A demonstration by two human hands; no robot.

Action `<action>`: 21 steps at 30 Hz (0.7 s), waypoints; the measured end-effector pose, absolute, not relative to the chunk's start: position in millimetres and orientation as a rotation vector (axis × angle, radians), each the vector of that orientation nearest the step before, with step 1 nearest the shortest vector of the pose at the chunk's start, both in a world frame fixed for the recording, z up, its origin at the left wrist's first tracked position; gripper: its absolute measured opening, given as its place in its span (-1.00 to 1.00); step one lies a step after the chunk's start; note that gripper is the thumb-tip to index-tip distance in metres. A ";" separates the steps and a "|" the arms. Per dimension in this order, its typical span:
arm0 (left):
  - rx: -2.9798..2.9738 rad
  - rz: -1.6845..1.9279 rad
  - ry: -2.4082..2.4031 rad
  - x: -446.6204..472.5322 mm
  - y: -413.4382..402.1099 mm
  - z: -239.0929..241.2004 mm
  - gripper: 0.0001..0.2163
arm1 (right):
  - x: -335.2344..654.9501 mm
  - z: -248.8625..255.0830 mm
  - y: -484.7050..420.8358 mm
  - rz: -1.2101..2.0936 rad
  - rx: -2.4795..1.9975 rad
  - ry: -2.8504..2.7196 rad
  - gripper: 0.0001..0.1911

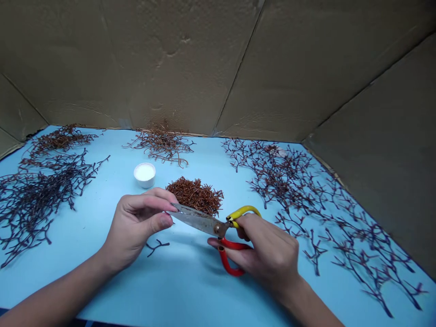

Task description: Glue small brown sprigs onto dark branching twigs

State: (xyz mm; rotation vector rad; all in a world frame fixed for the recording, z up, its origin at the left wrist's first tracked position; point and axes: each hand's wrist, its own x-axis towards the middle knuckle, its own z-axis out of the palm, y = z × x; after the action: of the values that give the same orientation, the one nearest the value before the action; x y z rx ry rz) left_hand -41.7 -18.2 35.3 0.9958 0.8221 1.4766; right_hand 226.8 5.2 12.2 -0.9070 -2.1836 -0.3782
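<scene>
My right hand (269, 250) grips a pair of scissors (200, 221) with one yellow and one red handle. Their worn metal blades point left and look nearly closed. At the blade tips, the thumb and fingers of my left hand (139, 222) are pinched together. What they hold is mostly hidden, with only a tiny dark bit showing by the thumb. Just below that hand is a small dark forked twig (157, 246); whether it lies on the table or hangs from the fingers is unclear. Behind the blades sits a heap of short reddish-brown cut pieces (195, 194).
A small white cup (145, 175) with white contents stands left of the heap. Dark branching twigs (41, 195) pile up on the left, thin brown stems (163, 144) at the back, and spread-out branched twigs (289, 181) on the right. Cardboard walls (170, 68) enclose the light-blue table (163, 290).
</scene>
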 end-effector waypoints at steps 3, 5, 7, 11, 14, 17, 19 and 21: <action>0.873 1.473 0.802 -35.0 -19.6 35.2 -0.85 | 229.9 10.8 5.3 -0.499 -0.943 -2.146 -0.68; 0.836 1.464 0.781 -30.8 -20.8 36.1 -0.82 | 231.9 11.0 5.5 -0.580 -0.954 -2.130 -0.65; 0.821 1.445 0.779 -28.2 -22.3 37.0 -0.80 | 233.4 12.1 5.8 -0.652 -0.952 -2.114 -0.62; 0.807 1.422 0.790 -27.9 -25.4 37.5 -0.79 | 234.9 15.1 5.7 -0.707 -0.939 -2.118 -0.60; 0.822 1.415 0.770 -29.3 -26.0 37.2 -0.81 | 235.1 16.6 5.1 -0.696 -0.910 -2.127 -0.63; 0.841 1.410 0.759 -30.7 -25.6 36.9 -0.84 | 235.5 16.6 4.6 -0.675 -0.911 -2.137 -0.64; 0.848 1.412 0.757 -31.4 -25.5 36.7 -0.84 | 235.9 16.0 4.4 -0.661 -0.912 -2.145 -0.61; 0.858 1.420 0.754 -31.8 -25.6 36.6 -0.83 | 236.2 15.5 4.3 -0.656 -0.907 -2.143 -0.58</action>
State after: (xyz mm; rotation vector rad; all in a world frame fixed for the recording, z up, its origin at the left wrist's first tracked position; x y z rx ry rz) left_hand -31.8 -25.6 36.6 0.8576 0.7540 1.4203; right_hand 236.2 4.3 15.5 -0.9074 -2.1432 -0.6560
